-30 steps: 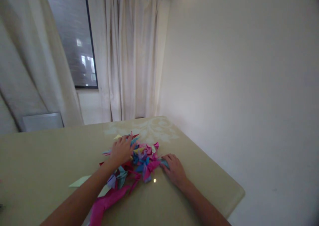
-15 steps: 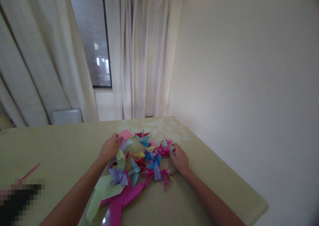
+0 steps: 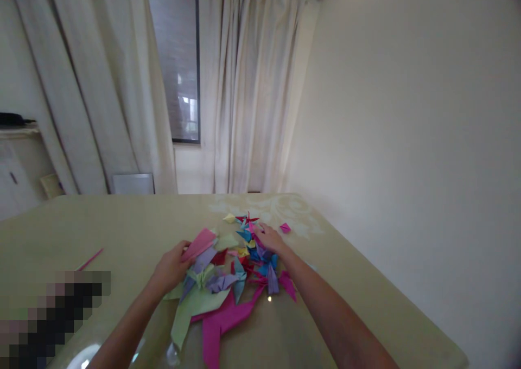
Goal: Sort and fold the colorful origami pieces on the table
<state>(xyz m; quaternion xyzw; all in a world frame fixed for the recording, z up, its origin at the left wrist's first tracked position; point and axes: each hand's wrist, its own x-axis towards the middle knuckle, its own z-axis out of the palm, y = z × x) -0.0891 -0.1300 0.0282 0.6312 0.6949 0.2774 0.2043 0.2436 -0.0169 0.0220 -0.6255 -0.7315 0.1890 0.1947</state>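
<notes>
A heap of colourful folded-paper cranes [image 3: 240, 271] lies on the table. My left hand [image 3: 173, 266] is at the heap's left side, with fingers closed on the edge of a pink folded paper [image 3: 199, 244]. Over the back right part reaches my right hand [image 3: 271, 237], its fingers spread against a pink crane [image 3: 253, 229] and partly hidden by the hand itself. Nearer me lie a large pale green folded paper [image 3: 197, 306] and a long magenta one [image 3: 228, 320]. Purple and blue cranes [image 3: 262, 255] sit below my right wrist.
A small magenta paper piece [image 3: 285, 228] rests apart at the right. Toward the left are a thin pink stick [image 3: 90, 259] and a blurred-out dark object [image 3: 61, 315]. The table [image 3: 366, 304] runs along a white wall, with curtains [image 3: 260, 87] behind.
My right hand has moved from the heap's right edge onto its back part. My left hand stays at the pink paper, with cranes on that side pushed closer together. The view has turned left.
</notes>
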